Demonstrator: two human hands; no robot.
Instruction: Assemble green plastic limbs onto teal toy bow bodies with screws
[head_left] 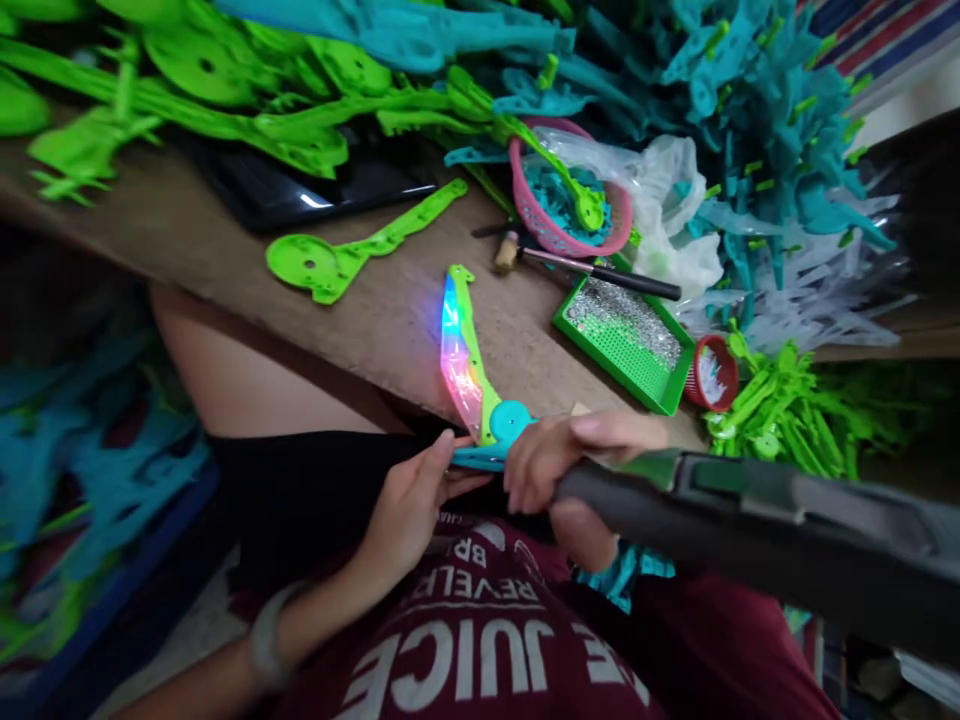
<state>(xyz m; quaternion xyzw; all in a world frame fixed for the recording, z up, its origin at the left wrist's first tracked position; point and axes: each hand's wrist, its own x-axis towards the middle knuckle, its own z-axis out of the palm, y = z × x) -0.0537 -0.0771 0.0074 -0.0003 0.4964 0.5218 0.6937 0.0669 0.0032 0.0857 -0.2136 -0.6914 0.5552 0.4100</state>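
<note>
My left hand (409,500) pinches the teal underside of a plastic toy (480,400), a green curved blade with a teal hub that glows in rainbow colours. My right hand (577,455) is closed over the toy's hub end and also wraps the front of a dark grey power tool (757,530) that runs off to the right. Both hands sit just above my lap, at the near edge of the brown worktable (390,310).
A loose green toy part (337,255) lies on the table. Further right are a pink basket (566,195) of teal parts, a small hammer (577,265), a green tray (626,335) of tiny screws and a red cup (712,372). Heaps of green and teal parts surround them.
</note>
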